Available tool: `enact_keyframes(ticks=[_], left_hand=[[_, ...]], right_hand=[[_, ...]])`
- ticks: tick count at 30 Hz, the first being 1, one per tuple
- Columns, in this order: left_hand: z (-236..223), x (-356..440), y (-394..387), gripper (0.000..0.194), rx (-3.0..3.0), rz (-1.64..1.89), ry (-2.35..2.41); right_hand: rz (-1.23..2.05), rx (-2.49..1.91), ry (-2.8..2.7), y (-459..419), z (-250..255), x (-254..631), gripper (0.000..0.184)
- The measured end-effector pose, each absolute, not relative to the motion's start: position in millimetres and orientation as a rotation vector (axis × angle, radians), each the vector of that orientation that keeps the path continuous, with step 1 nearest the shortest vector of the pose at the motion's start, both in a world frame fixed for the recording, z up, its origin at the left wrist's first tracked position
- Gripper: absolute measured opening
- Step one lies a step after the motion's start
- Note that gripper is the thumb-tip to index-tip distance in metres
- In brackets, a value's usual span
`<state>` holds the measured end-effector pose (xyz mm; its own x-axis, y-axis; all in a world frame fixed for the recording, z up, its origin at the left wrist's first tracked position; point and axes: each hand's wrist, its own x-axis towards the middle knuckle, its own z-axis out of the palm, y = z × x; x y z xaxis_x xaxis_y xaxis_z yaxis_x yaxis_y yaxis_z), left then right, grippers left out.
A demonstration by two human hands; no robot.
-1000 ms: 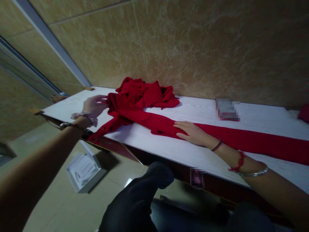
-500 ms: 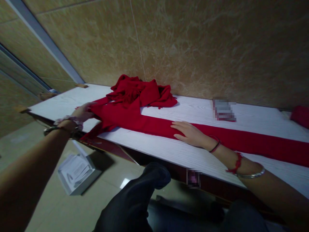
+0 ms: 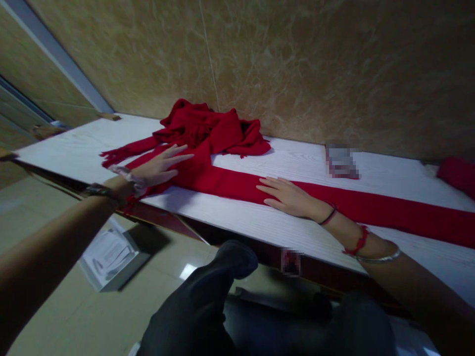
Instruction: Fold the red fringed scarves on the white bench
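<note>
Grip's loose on both sides, your left hand (image 3: pixel 160 166) and right hand (image 3: pixel 289 196) splayed over the red cloth (image 3: pixel 235 185). Probably light and floppy, so pinch it near and far.

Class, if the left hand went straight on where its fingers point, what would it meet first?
Most likely the bunched red cloth by the wall, though the height of the left hand is unclear; it might pass above.

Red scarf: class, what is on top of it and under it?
On the red scarf rests the right hand; the left hand is spread over it, contact unclear. White wood-grain tabletop shows along the scarf's edges; whatever the scarf covers is hidden.
</note>
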<state>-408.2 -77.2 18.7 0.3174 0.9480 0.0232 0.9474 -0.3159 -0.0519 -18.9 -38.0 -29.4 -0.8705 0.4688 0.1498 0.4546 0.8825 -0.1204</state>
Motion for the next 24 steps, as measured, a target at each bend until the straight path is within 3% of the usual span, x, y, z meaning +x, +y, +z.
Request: enact_keyframes(ticks=[6,15,24], left_hand=[[-21.2,-370.8,-73.6,0.048,-2.242,0.095,-1.980],[-27.6,-371.5,-77.3,0.047,-2.172,0.011,-1.928],[-20.1,-365.3,-80.4,0.042,-2.203,-0.059,-1.992]], right_hand=[[0.193,-0.930,-2.794,-41.5,-11.6,-41.1,0.053],[0.182,-0.916,-2.794,-53.7,-18.5,-151.7,0.055],[0.069,-1.107,-2.832,-63.3,-11.8,-66.6,0.052]])
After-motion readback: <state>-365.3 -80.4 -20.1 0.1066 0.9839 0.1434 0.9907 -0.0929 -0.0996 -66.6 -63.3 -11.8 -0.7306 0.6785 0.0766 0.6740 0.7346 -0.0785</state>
